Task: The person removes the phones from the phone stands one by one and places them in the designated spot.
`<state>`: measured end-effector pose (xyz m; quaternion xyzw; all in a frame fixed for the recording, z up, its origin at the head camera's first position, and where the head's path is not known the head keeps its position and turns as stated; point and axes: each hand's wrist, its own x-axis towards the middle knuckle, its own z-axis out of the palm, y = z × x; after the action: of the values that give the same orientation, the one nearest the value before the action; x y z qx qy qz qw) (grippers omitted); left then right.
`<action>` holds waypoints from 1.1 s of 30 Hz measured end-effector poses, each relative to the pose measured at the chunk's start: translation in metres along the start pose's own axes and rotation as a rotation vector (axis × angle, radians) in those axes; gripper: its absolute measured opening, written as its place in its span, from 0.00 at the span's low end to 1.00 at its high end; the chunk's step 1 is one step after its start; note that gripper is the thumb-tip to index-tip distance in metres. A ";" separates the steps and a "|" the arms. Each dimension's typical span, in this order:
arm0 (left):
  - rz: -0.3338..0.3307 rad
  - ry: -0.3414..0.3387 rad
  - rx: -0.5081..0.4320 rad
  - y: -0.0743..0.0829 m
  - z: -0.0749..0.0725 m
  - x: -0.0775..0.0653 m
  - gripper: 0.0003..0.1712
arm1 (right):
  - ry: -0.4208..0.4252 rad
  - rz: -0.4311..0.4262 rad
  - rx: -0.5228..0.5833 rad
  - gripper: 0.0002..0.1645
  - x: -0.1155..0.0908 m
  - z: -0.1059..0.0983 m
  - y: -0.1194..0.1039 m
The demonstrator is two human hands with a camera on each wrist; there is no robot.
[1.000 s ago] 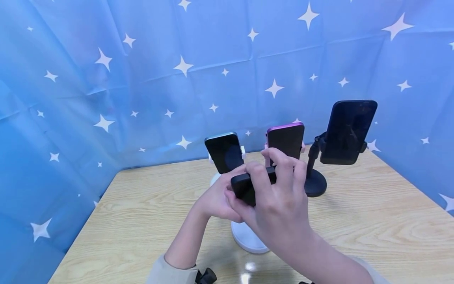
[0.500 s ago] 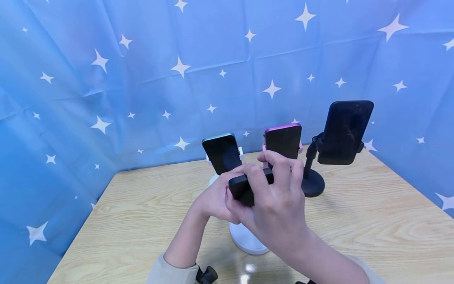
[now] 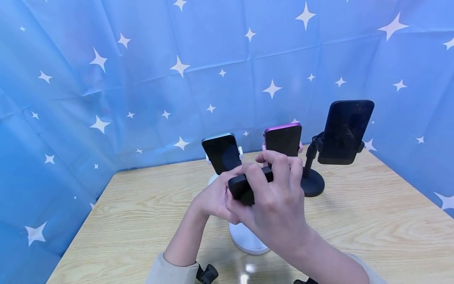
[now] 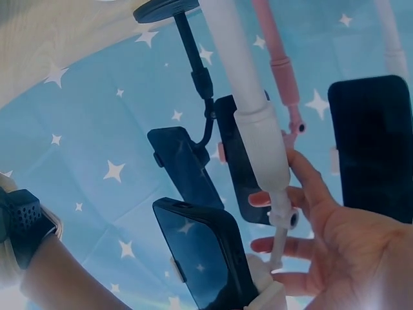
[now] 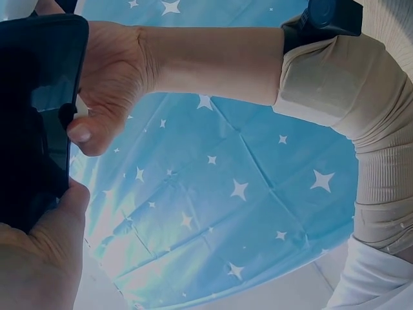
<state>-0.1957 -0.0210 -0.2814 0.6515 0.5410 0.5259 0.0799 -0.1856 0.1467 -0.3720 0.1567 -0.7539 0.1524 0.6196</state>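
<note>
A black smartphone (image 3: 242, 190) sits tilted in the clamp of the nearest white phone stand, whose round base (image 3: 249, 240) shows below the hands. My right hand (image 3: 278, 203) grips this phone, fingers bent over its upper edge and thumb on the near side. My left hand (image 3: 213, 201) is at its left side. In the left wrist view, the left hand's fingers (image 4: 295, 247) curl around the neck below the stand's white pole (image 4: 235, 64). The right wrist view shows the left thumb (image 5: 90, 134) at the edge of the phone (image 5: 32, 129), beside the clamp.
Behind the hands stand a blue-edged phone (image 3: 222, 154) on a white stand, a pink-edged phone (image 3: 283, 140) on a pink stand, and a larger black phone (image 3: 345, 132) on a black stand. A blue star-patterned curtain (image 3: 152, 90) hangs behind the wooden table (image 3: 142, 201).
The head view has shifted slightly, so everything sits a little further left. Both hands keep nearly the same hold on the phone and stand.
</note>
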 end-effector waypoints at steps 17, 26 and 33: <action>-0.029 -0.001 0.017 0.002 -0.002 -0.001 0.38 | -0.028 -0.033 0.040 0.34 0.014 -0.011 -0.013; -0.022 -0.022 0.079 0.002 -0.002 0.001 0.42 | -0.057 0.000 0.060 0.38 0.005 -0.005 0.001; 0.002 -0.060 0.011 -0.001 -0.004 0.002 0.47 | -0.085 -0.004 0.111 0.41 0.008 -0.007 0.004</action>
<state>-0.1993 -0.0204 -0.2789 0.6679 0.5407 0.5030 0.0921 -0.1821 0.1529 -0.3634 0.1987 -0.7697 0.1859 0.5775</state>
